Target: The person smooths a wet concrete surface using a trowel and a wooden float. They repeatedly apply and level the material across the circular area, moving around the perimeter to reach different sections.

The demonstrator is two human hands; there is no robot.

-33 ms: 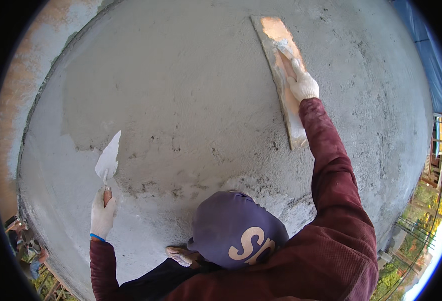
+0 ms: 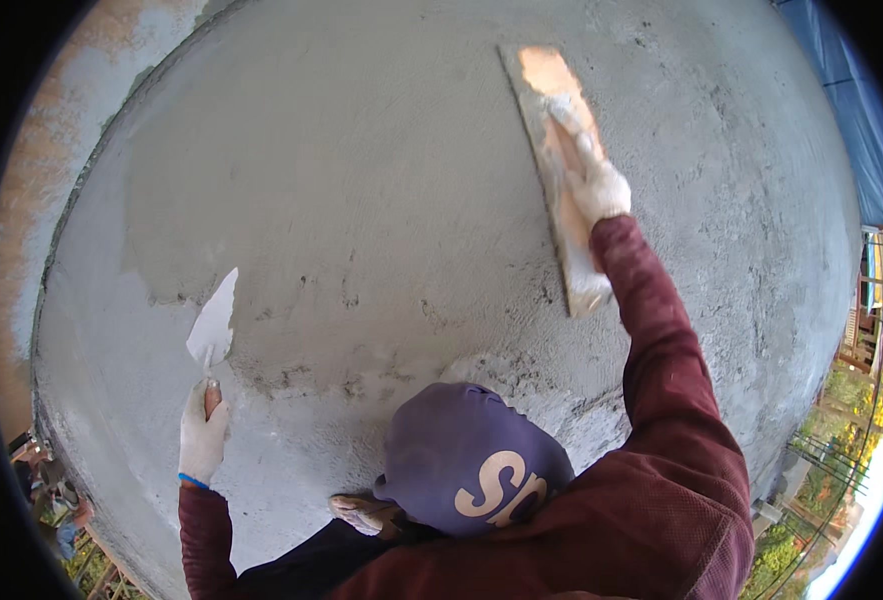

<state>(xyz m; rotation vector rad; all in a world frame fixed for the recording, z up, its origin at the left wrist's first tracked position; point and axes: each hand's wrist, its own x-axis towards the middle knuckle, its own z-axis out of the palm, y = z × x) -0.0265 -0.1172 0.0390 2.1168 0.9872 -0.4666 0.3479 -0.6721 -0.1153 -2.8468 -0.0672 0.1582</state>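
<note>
A broad surface of wet grey cement plaster (image 2: pixel 351 170) fills most of the view. My right hand (image 2: pixel 598 185), in a white knit glove, is closed round the handle of a long plastering float (image 2: pixel 553 175). The float's board lies along the plaster at upper right, its back caked with cement and showing an orange patch at the far end. At lower left my left hand (image 2: pixel 202 438), gloved in white with a blue cuff edge, grips a pointing trowel (image 2: pixel 213 325) by its wooden handle. The trowel's pale pointed blade is directed away from me over the plaster.
A dark purple cap (image 2: pixel 476 460) blocks the lower middle, a pale shoe-like shape (image 2: pixel 359 513) beside it. A lighter, brownish strip (image 2: pixel 61 160) borders the plaster at left. Blue sheeting (image 2: pixel 856 120) hangs at upper right, with plants and wires (image 2: pixel 841 440) below.
My right hand has drawn the float a little nearer and slightly left across the plaster. My left hand and the trowel have shifted only slightly, toward me.
</note>
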